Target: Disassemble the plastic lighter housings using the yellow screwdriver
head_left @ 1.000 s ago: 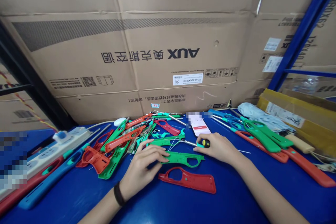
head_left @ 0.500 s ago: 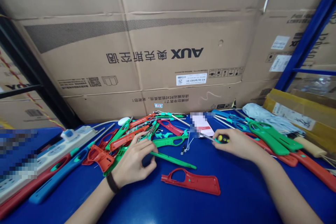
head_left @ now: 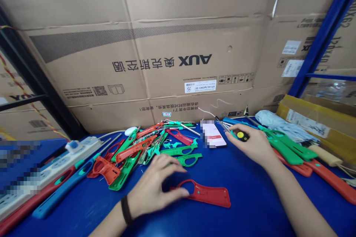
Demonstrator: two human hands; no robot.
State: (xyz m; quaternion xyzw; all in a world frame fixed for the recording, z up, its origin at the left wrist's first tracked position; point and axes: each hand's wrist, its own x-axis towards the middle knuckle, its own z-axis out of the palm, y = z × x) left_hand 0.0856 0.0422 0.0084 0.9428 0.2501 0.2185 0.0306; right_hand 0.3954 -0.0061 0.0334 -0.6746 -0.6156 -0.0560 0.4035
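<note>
My left hand [head_left: 155,187] is open, its fingers curved and apart. Its thumb overlaps the narrow end of a red lighter half-shell [head_left: 213,195], which lies hollow side up on the blue table; whether they touch I cannot tell. In my right hand [head_left: 254,144] is a screwdriver [head_left: 239,135] with a black and yellow handle, its shaft pointing up and left. At the shaft's far end shows a small dark piece with a white wire [head_left: 207,112]. Beyond my left hand, a green half-shell [head_left: 191,160] lies at the edge of a pile of lighter parts [head_left: 136,148].
A phone [head_left: 214,137] with a lit screen lies at the back. Left stand a white power strip [head_left: 52,174] and whole lighters, one blue [head_left: 58,198]. Green lighters [head_left: 286,148], a folded umbrella [head_left: 286,126] and a yellow-taped carton [head_left: 311,118] occupy the right. Cardboard [head_left: 167,37] walls the back.
My left hand has let go of the green half-shell, now by the pile, and moved to the red one. The wired piece has left the table and appears at the screwdriver's end.
</note>
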